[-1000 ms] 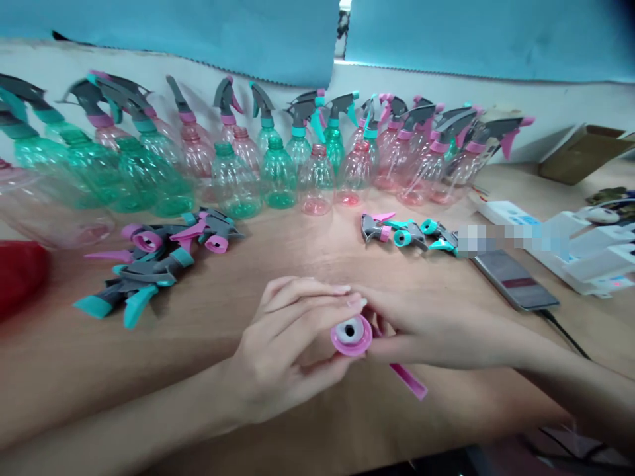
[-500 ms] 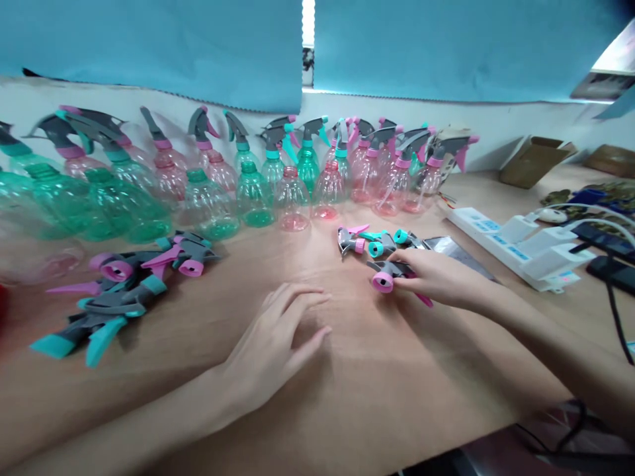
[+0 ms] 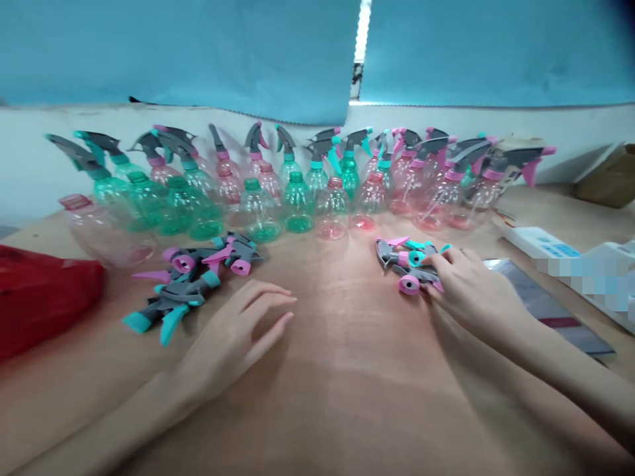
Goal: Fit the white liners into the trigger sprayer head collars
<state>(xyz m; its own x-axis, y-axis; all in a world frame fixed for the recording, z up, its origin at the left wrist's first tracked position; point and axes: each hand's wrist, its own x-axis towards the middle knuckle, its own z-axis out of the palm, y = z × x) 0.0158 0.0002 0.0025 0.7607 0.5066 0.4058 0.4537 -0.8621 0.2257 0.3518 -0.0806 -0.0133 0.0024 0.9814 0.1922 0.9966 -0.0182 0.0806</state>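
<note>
My right hand [image 3: 469, 287] has its thumb and fingers around the end of a grey spray head [image 3: 409, 284] with a pink collar. That head lies against a small group of others, among them a teal-collared spray head [image 3: 415, 258]. My left hand [image 3: 235, 334] hovers low over or rests on the wooden table [image 3: 337, 383], fingers loosely spread and holding nothing. Left of it lies a pile of spray heads [image 3: 186, 291] with pink and teal parts. Open-necked bottles, such as a clear pink one [image 3: 332, 211] and a green one [image 3: 297, 205], stand behind.
Bottles fitted with spray heads [image 3: 419, 172] form the back row along the wall. A red bag [image 3: 47, 297] and a tilted pink bottle [image 3: 102, 228] are at left. On the right are a flat grey packet [image 3: 550, 317], a white power strip [image 3: 540, 244] and a cardboard box [image 3: 608, 175].
The view has turned left, bringing the red bag in. My right hand has moved the pink-collared spray head closer against the small group. My left hand stays spread.
</note>
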